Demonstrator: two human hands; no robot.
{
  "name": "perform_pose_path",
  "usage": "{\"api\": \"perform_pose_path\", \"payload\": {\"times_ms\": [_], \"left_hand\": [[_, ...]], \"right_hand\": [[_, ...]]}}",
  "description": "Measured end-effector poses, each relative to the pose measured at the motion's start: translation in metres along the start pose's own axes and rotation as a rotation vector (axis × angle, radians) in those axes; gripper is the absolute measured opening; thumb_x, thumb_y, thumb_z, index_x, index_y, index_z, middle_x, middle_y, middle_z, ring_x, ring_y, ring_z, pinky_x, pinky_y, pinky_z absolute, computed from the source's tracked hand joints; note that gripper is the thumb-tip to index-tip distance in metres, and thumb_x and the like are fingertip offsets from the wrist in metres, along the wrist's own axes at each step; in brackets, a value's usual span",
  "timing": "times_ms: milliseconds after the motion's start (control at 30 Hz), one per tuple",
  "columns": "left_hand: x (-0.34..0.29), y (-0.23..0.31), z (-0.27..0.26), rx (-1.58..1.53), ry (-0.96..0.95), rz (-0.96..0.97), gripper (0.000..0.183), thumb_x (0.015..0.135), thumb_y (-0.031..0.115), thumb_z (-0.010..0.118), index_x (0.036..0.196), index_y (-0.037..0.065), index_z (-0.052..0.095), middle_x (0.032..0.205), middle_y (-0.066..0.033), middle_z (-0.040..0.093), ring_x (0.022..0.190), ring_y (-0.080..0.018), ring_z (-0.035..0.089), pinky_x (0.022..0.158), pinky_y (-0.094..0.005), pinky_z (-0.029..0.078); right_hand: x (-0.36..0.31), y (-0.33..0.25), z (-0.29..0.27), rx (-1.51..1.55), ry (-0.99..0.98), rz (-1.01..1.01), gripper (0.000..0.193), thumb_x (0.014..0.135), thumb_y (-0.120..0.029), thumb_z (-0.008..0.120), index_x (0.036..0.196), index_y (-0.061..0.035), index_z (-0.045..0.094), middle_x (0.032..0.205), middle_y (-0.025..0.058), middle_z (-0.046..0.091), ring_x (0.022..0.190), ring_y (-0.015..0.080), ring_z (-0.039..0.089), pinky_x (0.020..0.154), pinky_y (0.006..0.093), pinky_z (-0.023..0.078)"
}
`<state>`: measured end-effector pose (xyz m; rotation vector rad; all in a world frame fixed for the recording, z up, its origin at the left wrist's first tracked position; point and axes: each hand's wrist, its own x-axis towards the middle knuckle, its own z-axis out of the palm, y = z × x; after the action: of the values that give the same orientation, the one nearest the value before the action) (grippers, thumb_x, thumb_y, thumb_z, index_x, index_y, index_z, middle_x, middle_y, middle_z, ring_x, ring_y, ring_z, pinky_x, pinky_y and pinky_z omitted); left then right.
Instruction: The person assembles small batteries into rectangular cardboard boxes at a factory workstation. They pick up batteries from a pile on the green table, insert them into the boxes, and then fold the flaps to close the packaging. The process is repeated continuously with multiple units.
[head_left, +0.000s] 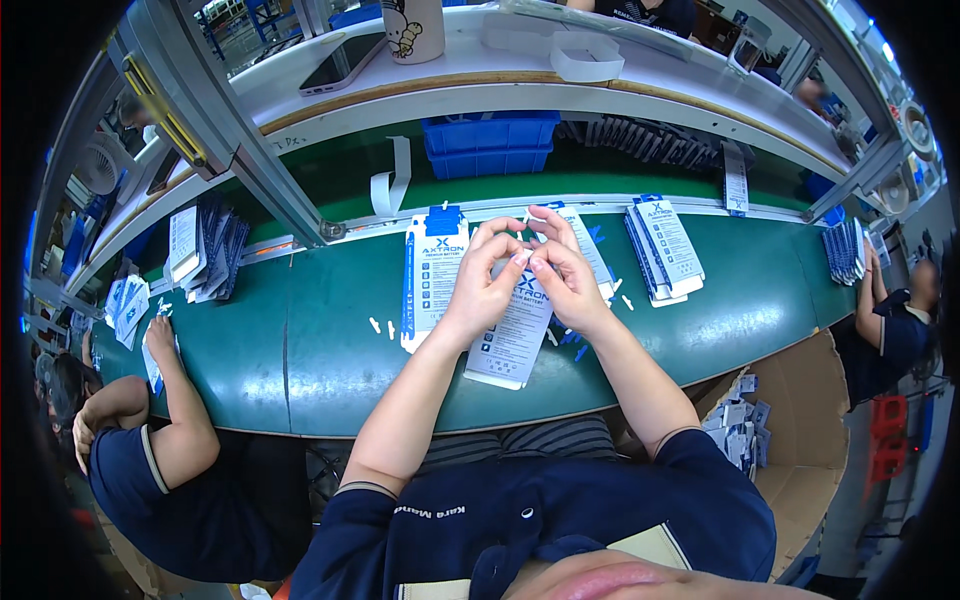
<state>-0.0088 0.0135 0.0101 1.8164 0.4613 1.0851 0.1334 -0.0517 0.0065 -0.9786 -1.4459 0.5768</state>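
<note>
- The white packet (512, 335) lies flat on the green bench (330, 340), its far end under my two hands and its near end at the bench edge closest to me.
- My left hand (487, 277) and right hand (563, 275) meet over the far end of that packet, fingertips pinched together on something very small; I cannot tell what it is, maybe a bit of sticker or tape.
- Both hands are closed in a fine pinch, not on the packet itself, which only rests beneath them.
- Risk, as I judge it: the tiny piece could slip from the fingertips and be lost among the small white scraps (382, 326) lying left of the packet.
- The packet's near end looks to reach the bench edge, so a nudge from a wrist might tip it off toward my lap.
- A second packet (432, 275) lies just left of the packet, touching or nearly so; a sideways push could shift it too.
- The stack of packets (663, 248) to the packet's right sits well apart from it.
- The co-worker's arm (175, 390) is far to the left of the packet, so I expect no clash.
</note>
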Motion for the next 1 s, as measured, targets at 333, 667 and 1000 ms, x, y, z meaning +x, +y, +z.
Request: {"api": "perform_pose_path", "payload": {"times_ms": [333,667,1000], "left_hand": [[0.002,-0.008,-0.005,-0.281,0.019,-0.07,0.009,0.088,0.008,0.062,0.093,0.0,0.061,0.111,-0.009,0.054,0.095,-0.0127,0.053,0.08,-0.0256,0.043],[0.003,0.005,0.006,-0.535,0.307,-0.142,0.03,0.089,0.001,0.061,0.108,0.003,0.038,0.096,-0.0138,0.062,0.089,-0.0133,0.061,0.072,-0.0238,0.051],[-0.006,0.001,0.019,-0.448,0.365,-0.065,0.014,0.093,0.007,0.058,0.088,0.003,0.046,0.097,-0.0123,0.065,0.078,-0.0059,0.055,0.07,-0.0186,0.045]], "right_hand": [[-0.001,0.005,-0.007,-0.042,0.032,0.046,0.014,0.086,-0.011,0.063,0.098,-0.0039,0.063,0.135,0.0135,0.042,0.12,0.0251,0.045,0.098,0.0375,0.037],[0.001,-0.009,0.008,0.482,0.289,0.207,0.035,0.087,0.001,0.061,0.117,-0.0039,0.042,0.105,0.0129,0.058,0.089,0.0141,0.062,0.076,0.0245,0.051],[-0.01,0.007,0.016,0.188,0.368,0.115,0.011,0.095,-0.012,0.053,0.091,-0.0053,0.045,0.084,0.0025,0.058,0.076,0.0036,0.054,0.065,0.0185,0.043]]}}
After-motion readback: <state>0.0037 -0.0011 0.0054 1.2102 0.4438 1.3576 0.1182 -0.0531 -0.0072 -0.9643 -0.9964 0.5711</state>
